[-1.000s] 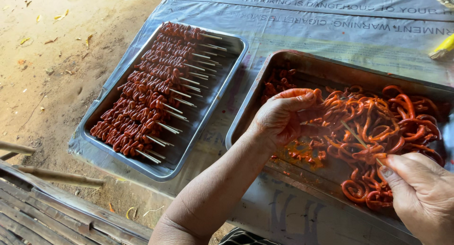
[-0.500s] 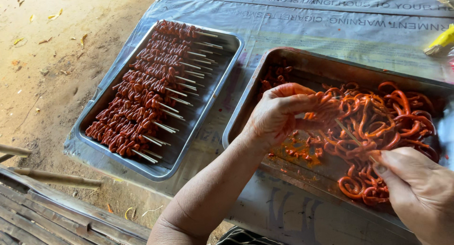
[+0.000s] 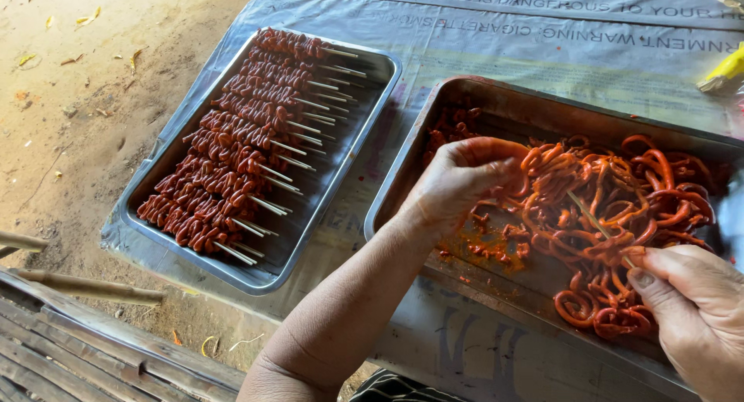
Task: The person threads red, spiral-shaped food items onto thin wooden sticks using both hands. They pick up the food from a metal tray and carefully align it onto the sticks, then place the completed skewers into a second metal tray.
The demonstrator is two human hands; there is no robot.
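A metal tray (image 3: 434,123) on the right holds a heap of orange-red marinated meat strips (image 3: 643,193). My left hand (image 3: 457,181) is curled over the tray, its fingers pinching a coil of strip at the heap's left edge. A thin wooden skewer (image 3: 593,220) slants from that coil down to my right hand (image 3: 694,301), which grips its lower end at the tray's near right corner. To the left, a second metal tray (image 3: 147,220) carries rows of finished red meat skewers (image 3: 232,146) with their stick ends pointing right.
Both trays rest on a grey printed plastic sheet (image 3: 504,37) spread over a low table. Bare dirt ground (image 3: 70,100) lies to the left, with bamboo slats (image 3: 77,348) at the bottom left. A yellow object (image 3: 725,70) sits at the far right edge.
My left hand has closed more tightly on the strip at the heap's edge. My right hand has shifted slightly, keeping its hold on the skewer.
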